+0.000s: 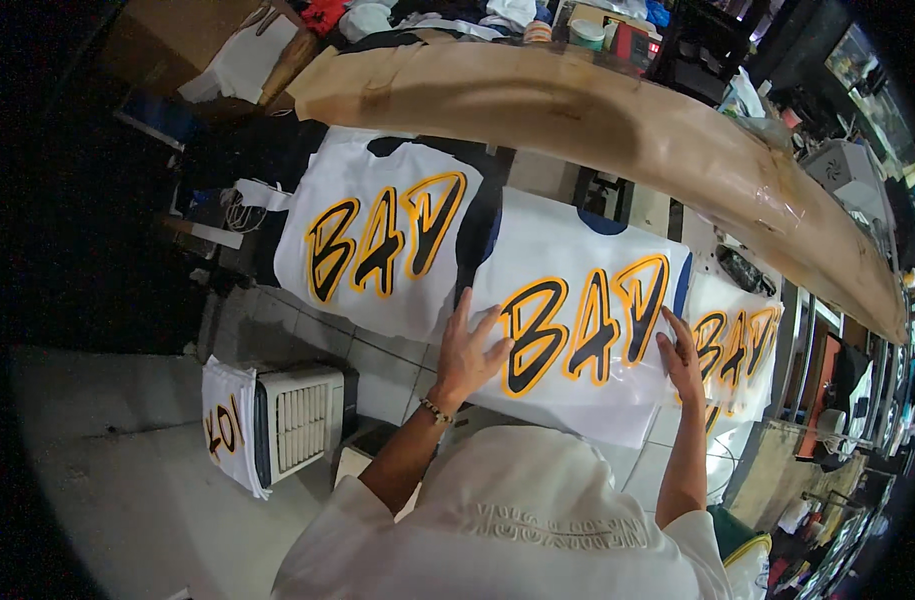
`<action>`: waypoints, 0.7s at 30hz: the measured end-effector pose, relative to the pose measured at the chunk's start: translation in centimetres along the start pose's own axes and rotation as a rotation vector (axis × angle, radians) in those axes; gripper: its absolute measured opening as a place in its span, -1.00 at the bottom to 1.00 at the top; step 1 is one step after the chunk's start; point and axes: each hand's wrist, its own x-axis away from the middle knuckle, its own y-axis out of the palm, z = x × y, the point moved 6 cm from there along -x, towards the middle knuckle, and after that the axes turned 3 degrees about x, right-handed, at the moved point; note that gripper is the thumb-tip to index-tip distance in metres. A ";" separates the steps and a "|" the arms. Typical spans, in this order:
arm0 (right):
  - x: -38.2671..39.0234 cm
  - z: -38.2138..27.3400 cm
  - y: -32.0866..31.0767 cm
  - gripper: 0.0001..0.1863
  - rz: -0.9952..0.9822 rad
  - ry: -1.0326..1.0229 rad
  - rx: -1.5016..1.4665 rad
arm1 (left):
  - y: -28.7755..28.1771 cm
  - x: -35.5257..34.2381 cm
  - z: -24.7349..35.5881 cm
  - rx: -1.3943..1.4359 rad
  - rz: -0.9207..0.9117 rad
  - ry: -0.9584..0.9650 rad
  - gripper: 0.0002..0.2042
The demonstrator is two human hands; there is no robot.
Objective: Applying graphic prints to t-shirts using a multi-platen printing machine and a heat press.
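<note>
In front of me a white shirt (547,240) with dark blue trim lies flat, bearing large black lettering edged in orange. What looks like a clear film sheet (617,392) covers the print and reaches past the shirt's near edge. My left hand (467,352), fingers spread, rests at the left end of the lettering. On the opposite side my right hand (682,358) touches the right edge of the print with its fingers extended. Neither hand grips anything visible.
To the left lies another white shirt (387,300) with matching lettering; a similar printed piece (742,310) lies right. Beyond them stretches a long brown-covered board (577,95). A white slatted appliance (302,420), draped with printed cloth (232,425), stands lower left.
</note>
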 end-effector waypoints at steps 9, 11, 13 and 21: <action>0.5 2.1 0.2 -0.44 0.004 0.008 0.018 | 0.1 0.2 0.1 -0.013 -0.007 -0.006 -0.40; 0.6 1.6 -0.1 -0.44 0.027 0.011 -0.013 | 0.5 0.2 0.2 0.005 -0.012 -0.004 -0.40; 0.5 1.9 0.4 -0.43 -0.037 0.203 -0.028 | 0.3 0.4 -0.3 -0.061 0.051 0.061 -0.40; 0.2 2.4 0.2 -0.44 -0.025 0.193 -0.045 | -0.2 -0.5 1.3 -0.247 0.065 0.105 -0.39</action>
